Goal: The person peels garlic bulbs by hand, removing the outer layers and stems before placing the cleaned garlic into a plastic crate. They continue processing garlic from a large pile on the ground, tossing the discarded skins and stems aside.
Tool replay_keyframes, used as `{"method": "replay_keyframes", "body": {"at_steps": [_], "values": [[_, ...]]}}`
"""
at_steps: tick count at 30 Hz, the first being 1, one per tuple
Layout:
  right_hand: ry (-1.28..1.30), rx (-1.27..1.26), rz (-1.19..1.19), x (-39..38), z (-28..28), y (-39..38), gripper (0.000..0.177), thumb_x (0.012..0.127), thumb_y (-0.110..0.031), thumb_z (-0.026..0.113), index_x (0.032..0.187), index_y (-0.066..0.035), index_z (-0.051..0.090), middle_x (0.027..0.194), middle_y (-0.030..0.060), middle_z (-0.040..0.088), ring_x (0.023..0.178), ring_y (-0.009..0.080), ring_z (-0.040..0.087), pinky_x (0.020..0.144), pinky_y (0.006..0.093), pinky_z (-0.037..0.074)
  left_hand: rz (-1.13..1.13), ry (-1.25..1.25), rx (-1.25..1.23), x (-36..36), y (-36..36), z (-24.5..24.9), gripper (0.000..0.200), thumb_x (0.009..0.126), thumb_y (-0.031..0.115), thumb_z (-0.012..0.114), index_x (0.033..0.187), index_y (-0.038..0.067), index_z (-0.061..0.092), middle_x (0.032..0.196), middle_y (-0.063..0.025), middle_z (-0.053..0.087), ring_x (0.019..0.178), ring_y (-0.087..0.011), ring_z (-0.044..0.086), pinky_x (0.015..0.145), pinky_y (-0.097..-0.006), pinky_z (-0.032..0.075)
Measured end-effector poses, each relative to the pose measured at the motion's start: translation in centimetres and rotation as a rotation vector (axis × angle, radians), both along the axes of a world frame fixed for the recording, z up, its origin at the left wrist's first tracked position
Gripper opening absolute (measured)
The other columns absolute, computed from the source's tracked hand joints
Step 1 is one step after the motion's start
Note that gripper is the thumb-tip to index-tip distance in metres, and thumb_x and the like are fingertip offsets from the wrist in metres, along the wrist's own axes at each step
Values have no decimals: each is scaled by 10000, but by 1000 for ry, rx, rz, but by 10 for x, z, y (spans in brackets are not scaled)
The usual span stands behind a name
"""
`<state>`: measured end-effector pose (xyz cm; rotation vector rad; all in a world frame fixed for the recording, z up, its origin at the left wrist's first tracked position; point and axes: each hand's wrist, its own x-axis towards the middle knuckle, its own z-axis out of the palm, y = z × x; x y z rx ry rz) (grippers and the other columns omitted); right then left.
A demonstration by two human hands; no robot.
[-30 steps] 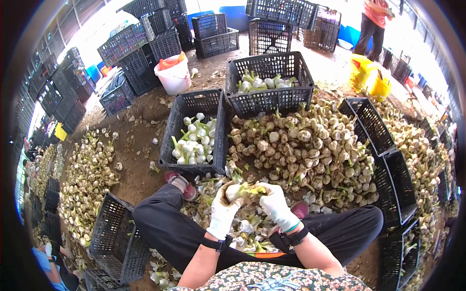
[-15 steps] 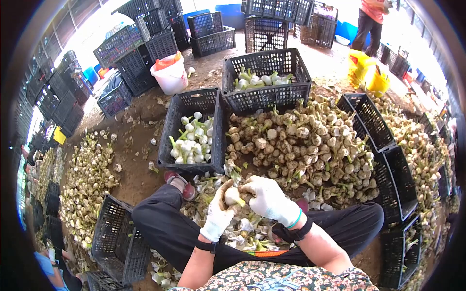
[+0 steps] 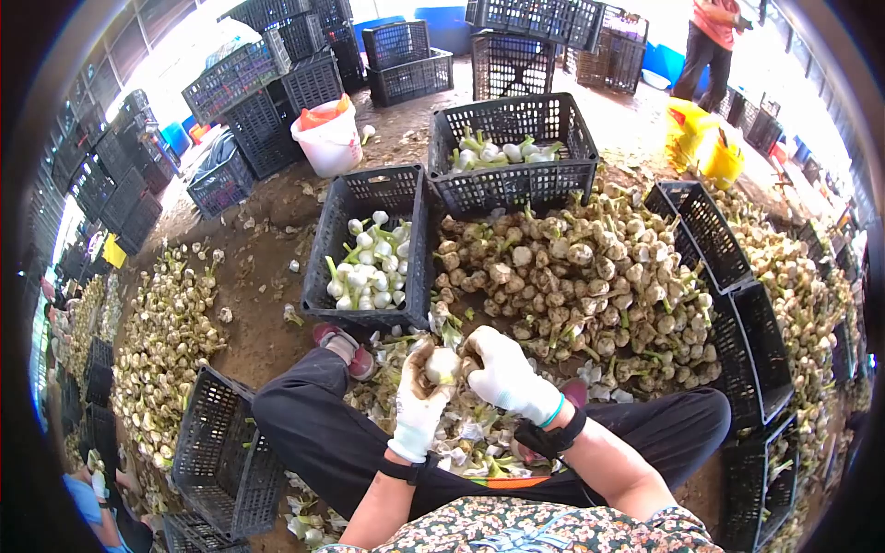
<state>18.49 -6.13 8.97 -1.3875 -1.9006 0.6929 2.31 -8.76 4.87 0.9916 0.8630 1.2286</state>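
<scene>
– Cradling a garlic bulb point(image 3: 442, 365) up front is the left hand point(image 3: 417, 404), its gloved fingers curled under the bulb, closed round it but not clenched.

– And the right hand point(image 3: 505, 371) meets it from the other side, fingers bent over the top of the same bulb, so it sits pinched between the two palms.

– Light thing, I reckon. Firm at the core, with papery skin that flakes and slides (the gloves help there). Best gripped round the fat belly, not by the stalk end.

– Agreed. Press too hard and the cloves may bruise. Just beyond the right hand lies the heap of unpeeled garlic point(image 3: 572, 276), and ahead of the left hand is the black crate point(image 3: 324, 253) of white bulbs.

– Loose skins point(image 3: 466, 431) lie on the ground right beneath both wrists.
</scene>
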Motion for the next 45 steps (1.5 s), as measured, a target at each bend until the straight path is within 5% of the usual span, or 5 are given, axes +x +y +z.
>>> {"method": "replay_keyframes", "body": {"at_steps": [7,15,25,37,45], "values": [[45,40,-121,-10,-24,-4,134,765,-73,602,884,-13,587,896,201,573,847,406,585,753,467,472,320,-84,-69,0,2,-15,274,830,-38,721,1075,30,619,1068,-44,643,972,-132,623,893,-281,521],[-100,-58,-253,27,-83,8,170,757,-90,591,906,-10,609,955,200,600,889,420,589,782,483,480,215,-374,-128,-8,2,-13,250,947,129,626,1191,78,604,1192,-75,638,1135,-244,603,975,-400,507],[301,-512,-79,-17,-22,-3,258,849,-193,715,989,23,705,844,105,710,772,122,630,712,292,507,363,-405,-120,0,9,-40,272,955,144,618,1213,75,568,1132,-81,643,1031,-210,631,926,-360,531],[510,-486,-187,-35,-45,-3,229,751,-79,584,905,46,696,756,171,698,682,244,659,657,359,506,421,-41,14,15,-2,-46,303,913,-24,622,1199,61,568,1209,-74,618,1064,-163,611,914,-316,528],[300,-223,-351,-24,-52,0,201,743,-117,580,875,31,615,872,242,629,855,395,613,770,439,487,184,-614,-181,-7,7,-33,271,956,209,610,1194,89,560,1173,-99,609,1111,-285,589,1001,-494,477]]}}
